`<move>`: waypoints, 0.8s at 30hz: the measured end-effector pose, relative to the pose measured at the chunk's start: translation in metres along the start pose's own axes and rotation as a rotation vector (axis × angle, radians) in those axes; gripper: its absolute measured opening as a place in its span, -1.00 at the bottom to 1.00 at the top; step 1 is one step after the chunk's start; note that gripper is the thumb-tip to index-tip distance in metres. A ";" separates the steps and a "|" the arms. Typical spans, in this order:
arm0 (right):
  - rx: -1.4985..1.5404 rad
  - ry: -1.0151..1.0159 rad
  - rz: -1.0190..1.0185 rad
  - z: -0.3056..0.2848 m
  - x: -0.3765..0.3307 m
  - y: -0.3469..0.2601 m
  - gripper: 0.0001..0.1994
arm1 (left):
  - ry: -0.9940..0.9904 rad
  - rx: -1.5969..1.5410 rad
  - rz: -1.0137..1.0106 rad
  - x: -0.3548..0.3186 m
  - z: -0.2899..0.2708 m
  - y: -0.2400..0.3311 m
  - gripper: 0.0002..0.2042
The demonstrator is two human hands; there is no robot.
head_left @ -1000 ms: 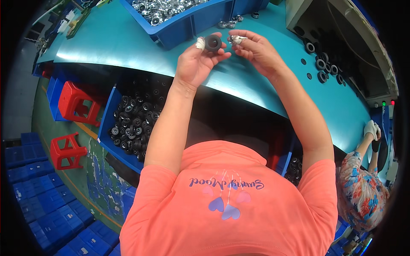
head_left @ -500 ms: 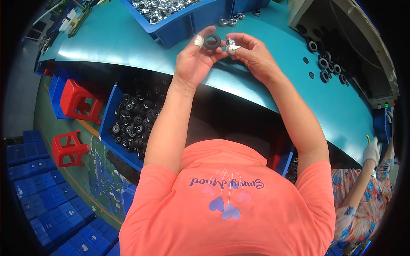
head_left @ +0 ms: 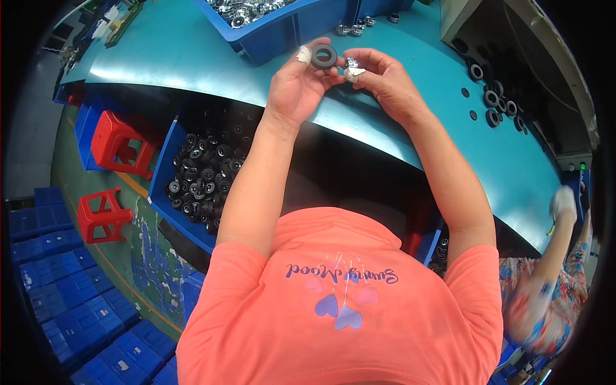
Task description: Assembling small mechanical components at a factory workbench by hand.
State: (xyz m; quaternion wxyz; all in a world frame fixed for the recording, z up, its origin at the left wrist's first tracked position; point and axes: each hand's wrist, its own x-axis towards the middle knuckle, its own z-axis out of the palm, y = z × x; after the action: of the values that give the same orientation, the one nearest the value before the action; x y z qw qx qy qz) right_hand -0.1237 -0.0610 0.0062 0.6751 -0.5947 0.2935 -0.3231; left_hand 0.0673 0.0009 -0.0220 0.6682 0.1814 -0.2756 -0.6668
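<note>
Pinching black ring [head_left: 324, 56] in left hand [head_left: 300, 86], right hand [head_left: 382, 80] gripping small metal part [head_left: 351, 63] beside it, not yet joined, w/ bin of rings [head_left: 202, 170] left.

Coral short-sleeved shirt [head_left: 346, 301] with heart print; white-taped fingers [head_left: 304, 55].

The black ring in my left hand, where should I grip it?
Pinch the black ring by its outer rim from below, as the left hand does: it stands on edge, open hole facing you, so the rim stays free for the right hand's small metal part.
</note>
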 end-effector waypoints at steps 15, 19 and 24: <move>0.040 0.047 -0.079 0.001 0.001 0.000 -0.57 | 0.087 0.080 0.104 0.000 -0.002 -0.004 -0.73; 0.034 0.064 -0.102 0.001 0.001 0.000 -0.56 | 0.122 0.139 0.093 0.000 0.004 -0.001 -0.70; 0.048 0.045 -0.102 -0.001 0.003 0.000 -0.58 | 0.136 0.146 0.069 0.001 0.003 -0.002 -0.63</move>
State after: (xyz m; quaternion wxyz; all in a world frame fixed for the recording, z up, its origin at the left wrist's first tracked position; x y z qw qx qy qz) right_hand -0.1222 -0.0639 0.0058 0.6650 -0.5852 0.2703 -0.3772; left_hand 0.0641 -0.0002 -0.0203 0.6929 0.2647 -0.2834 -0.6079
